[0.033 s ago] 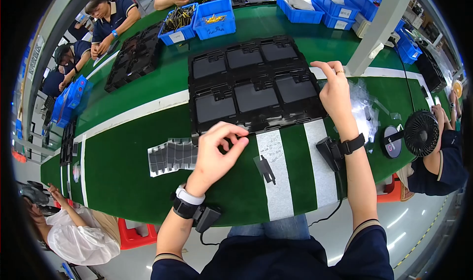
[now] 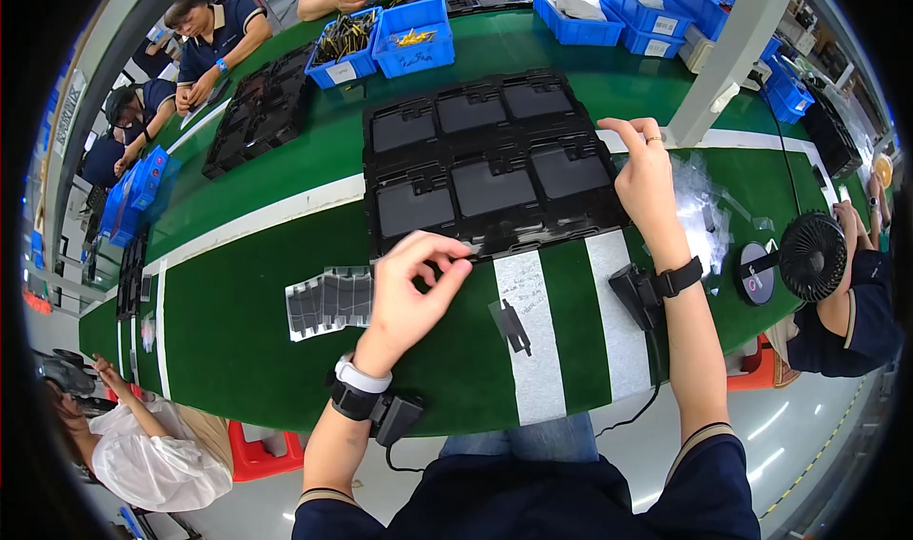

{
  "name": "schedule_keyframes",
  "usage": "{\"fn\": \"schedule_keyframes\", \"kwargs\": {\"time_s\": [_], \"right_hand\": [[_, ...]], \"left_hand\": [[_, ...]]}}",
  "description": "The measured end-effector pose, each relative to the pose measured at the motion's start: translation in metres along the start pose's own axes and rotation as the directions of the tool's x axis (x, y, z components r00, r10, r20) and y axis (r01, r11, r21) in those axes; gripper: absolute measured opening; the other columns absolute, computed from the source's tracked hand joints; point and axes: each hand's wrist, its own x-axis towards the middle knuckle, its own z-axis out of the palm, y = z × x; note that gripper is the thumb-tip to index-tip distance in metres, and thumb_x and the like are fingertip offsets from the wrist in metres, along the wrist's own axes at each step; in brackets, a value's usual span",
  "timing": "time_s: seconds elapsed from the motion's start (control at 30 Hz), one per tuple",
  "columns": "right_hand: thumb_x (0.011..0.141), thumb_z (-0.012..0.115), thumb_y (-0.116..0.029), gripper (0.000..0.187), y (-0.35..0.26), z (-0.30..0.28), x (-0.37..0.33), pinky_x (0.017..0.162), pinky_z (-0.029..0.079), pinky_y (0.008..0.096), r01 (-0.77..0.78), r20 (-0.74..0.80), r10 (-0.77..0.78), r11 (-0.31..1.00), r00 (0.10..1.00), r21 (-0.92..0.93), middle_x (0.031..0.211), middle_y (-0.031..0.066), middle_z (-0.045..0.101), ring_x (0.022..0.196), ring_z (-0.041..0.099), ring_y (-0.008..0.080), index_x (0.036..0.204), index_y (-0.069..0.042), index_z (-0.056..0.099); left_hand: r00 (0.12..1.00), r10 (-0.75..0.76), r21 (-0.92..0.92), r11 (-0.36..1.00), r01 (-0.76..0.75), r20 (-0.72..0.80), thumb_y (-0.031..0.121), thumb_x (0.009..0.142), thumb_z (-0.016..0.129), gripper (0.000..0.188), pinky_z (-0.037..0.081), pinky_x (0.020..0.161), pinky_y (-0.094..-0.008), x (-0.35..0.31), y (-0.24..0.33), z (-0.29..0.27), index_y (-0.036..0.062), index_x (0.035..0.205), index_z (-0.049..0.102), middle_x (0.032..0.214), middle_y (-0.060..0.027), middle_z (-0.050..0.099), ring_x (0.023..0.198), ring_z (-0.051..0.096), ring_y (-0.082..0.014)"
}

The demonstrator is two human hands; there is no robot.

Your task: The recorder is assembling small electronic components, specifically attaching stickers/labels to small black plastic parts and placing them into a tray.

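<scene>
A black plastic tray (image 2: pixel 495 233) with several dark rectangular panels in its recesses lies in front of me. At its near edge is my left hand (image 2: pixel 414 288), with thumb and forefinger brought together in a pinch; whatever is between them is too small to make out. My right hand (image 2: pixel 647 174) is at the tray's right side, forefinger stretched toward the far right corner and the other fingers bent. It holds nothing that I can see. Beside my left hand lies a sheet of dark stickers (image 2: pixel 328 302), partly covered by the hand. A small black cut-out strip (image 2: pixel 514 328) rests near a white band.
Crumpled clear film (image 2: pixel 702 207) and a black fan (image 2: pixel 813 257) are on the right. Blue bins (image 2: pixel 416 41) stand beyond the tray, and a grey post (image 2: pixel 728 65) rises at the far right. Another black tray (image 2: pixel 255 112) lies far left. Co-workers sit around the table.
My left hand has shifted slightly left and up along the tray's near edge, its pinch kept. The right hand is nearly still, and the tray has not moved.
</scene>
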Motion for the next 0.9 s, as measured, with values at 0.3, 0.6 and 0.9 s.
{"fn": "schedule_keyframes", "kwargs": {"time_s": [0.3, 0.6, 0.9], "right_hand": [[0.066, 0.045, 0.013, 0.050, 0.007, 0.004, -0.003, 0.075, 0.042, 0.0406, -0.031, 0.014, 0.031, 0.999, 0.999, 0.020, 0.097, 0.0112, 0.047, 0.084, 0.052, 0.0313, 0.107, -0.014, 0.054], [0.066, 0.045, 0.014, 0.051, 0.009, 0.006, -0.006, 0.076, 0.042, 0.0415, -0.041, 0.047, 0.039, 0.999, 0.998, 0.035, 0.097, 0.0122, 0.045, 0.084, 0.051, 0.0315, 0.109, -0.013, 0.053], [0.070, 0.056, -0.004, 0.032, 0.004, 0.009, -0.009, 0.085, 0.039, 0.0392, 0.047, 0.119, -0.063, 0.990, 0.991, 0.132, 0.101, 0.0104, 0.049, 0.090, 0.051, 0.0284, 0.102, -0.010, 0.057]], "left_hand": [[0.997, 0.072, 0.529, 0.848, -0.046, -0.028, 0.018, 0.077, 0.066, 0.035, 0.044, 0.083, -0.0344, 0.019, -0.017, -0.057, 0.0058, 0.109, 0.057, 0.110, -0.0087, 0.057, 0.102, 0.055, -0.0242], [0.978, -0.118, 0.659, 0.752, -0.023, 0.169, 0.026, 0.072, 0.070, 0.060, 0.037, 0.098, -0.0399, 0.043, -0.037, -0.068, 0.0031, 0.122, 0.047, 0.126, -0.0167, 0.037, 0.116, 0.042, -0.0330], [0.996, -0.005, 0.742, 0.667, -0.060, 0.086, 0.017, 0.064, 0.076, 0.047, 0.045, 0.084, -0.0344, 0.053, -0.022, -0.070, 0.0007, 0.100, 0.052, 0.107, -0.0140, 0.051, 0.096, 0.053, -0.0275]]}}
